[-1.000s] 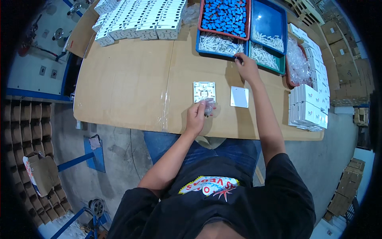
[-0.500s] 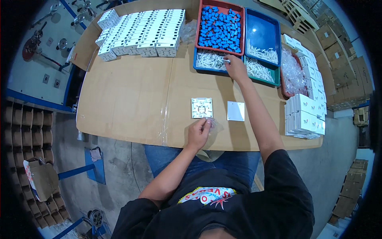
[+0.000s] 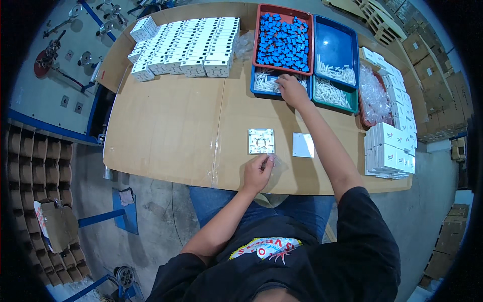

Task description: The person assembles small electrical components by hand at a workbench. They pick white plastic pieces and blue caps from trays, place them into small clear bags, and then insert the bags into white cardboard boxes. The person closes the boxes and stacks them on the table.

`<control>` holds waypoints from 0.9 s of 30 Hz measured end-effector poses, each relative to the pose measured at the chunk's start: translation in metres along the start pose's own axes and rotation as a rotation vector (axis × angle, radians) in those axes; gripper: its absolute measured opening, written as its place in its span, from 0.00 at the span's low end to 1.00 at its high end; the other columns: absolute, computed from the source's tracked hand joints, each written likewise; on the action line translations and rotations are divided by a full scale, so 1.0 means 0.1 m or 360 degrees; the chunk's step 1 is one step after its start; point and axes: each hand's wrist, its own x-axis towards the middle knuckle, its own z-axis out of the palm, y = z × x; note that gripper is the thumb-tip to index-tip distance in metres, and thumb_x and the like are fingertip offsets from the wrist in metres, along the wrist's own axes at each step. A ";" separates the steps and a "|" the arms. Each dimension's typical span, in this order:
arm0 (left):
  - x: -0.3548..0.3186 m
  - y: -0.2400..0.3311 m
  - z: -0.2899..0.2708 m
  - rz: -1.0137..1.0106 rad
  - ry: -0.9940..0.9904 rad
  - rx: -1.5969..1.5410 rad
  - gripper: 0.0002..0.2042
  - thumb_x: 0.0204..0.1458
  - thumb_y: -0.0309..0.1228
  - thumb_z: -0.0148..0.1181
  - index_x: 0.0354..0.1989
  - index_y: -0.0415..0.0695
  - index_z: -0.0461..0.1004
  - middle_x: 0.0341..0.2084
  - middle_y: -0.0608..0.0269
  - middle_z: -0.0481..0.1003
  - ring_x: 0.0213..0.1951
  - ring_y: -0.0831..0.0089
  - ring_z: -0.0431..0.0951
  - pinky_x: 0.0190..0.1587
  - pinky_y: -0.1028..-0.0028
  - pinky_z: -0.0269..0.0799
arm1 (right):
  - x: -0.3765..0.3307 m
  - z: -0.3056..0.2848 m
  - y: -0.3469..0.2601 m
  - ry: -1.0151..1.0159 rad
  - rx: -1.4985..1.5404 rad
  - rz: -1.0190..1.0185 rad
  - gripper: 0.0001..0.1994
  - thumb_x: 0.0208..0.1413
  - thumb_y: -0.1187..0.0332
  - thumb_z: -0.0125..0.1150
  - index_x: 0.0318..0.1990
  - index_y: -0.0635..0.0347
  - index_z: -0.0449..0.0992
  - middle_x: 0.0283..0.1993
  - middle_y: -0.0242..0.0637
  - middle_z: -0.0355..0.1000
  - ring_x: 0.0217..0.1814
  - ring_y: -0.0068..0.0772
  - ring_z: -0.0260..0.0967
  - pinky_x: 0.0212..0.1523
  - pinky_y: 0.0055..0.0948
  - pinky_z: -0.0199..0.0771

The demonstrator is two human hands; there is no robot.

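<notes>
Fingers of the left hand pinch a small clear plastic bag at the near edge of the cardboard-covered table. Just beyond lie a white square base plate and a plain white cover. Farther off, the right hand reaches into a blue tray of small white parts, fingers curled on them; whether they grip any cannot be told.

- Rows of small white boxes at the far left of the desk.
- Red tray of blue pieces, far middle.
- Stacked white boxes at the right edge.
- Brown cartons on the floor, far right.
</notes>
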 end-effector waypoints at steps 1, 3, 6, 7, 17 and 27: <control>0.00 0.01 0.00 0.0001 0.0007 -0.0004 0.11 0.66 0.33 0.58 0.37 0.37 0.79 0.26 0.54 0.81 0.29 0.65 0.84 0.31 0.67 0.76 | -0.08 -0.04 0.00 -0.0001 -0.0029 0.0055 0.17 0.63 0.67 0.59 0.59 0.52 0.80 0.64 0.39 0.75 0.61 0.51 0.72 0.60 0.49 0.76; 0.00 0.03 0.00 0.0002 0.0021 -0.0009 0.12 0.66 0.34 0.58 0.36 0.37 0.78 0.25 0.54 0.80 0.27 0.64 0.83 0.30 0.67 0.75 | -0.18 -0.09 -0.04 0.0071 -0.0043 0.0094 0.18 0.63 0.65 0.60 0.59 0.53 0.80 0.62 0.40 0.76 0.61 0.51 0.72 0.61 0.49 0.76; -0.01 -0.07 0.02 0.0036 0.0012 0.0110 0.12 0.66 0.34 0.59 0.33 0.37 0.77 0.23 0.53 0.78 0.25 0.63 0.81 0.28 0.66 0.74 | -0.29 -0.11 -0.07 0.0294 -0.0058 0.0096 0.19 0.65 0.62 0.60 0.61 0.57 0.78 0.61 0.46 0.76 0.62 0.54 0.72 0.62 0.49 0.75; 0.00 -0.06 0.03 0.0058 0.0020 0.0106 0.13 0.66 0.34 0.59 0.33 0.37 0.76 0.23 0.52 0.78 0.24 0.63 0.80 0.28 0.65 0.73 | -0.28 -0.08 -0.05 0.0381 -0.0100 0.0121 0.20 0.65 0.61 0.60 0.61 0.60 0.77 0.61 0.49 0.76 0.62 0.55 0.72 0.63 0.49 0.74; 0.00 0.01 0.00 -0.0004 -0.0035 0.0105 0.10 0.66 0.32 0.60 0.41 0.37 0.82 0.26 0.56 0.82 0.28 0.71 0.83 0.32 0.70 0.75 | -0.07 0.22 -0.07 0.0390 -0.0461 0.0562 0.36 0.68 0.40 0.52 0.62 0.71 0.73 0.66 0.62 0.68 0.69 0.62 0.65 0.70 0.49 0.66; -0.02 -0.01 0.01 -0.0042 -0.0003 0.0100 0.11 0.65 0.34 0.61 0.37 0.36 0.79 0.24 0.51 0.78 0.26 0.63 0.81 0.29 0.66 0.75 | 0.00 0.12 -0.27 0.0574 0.0122 0.0001 0.17 0.59 0.68 0.66 0.54 0.63 0.80 0.60 0.48 0.75 0.64 0.52 0.71 0.64 0.46 0.73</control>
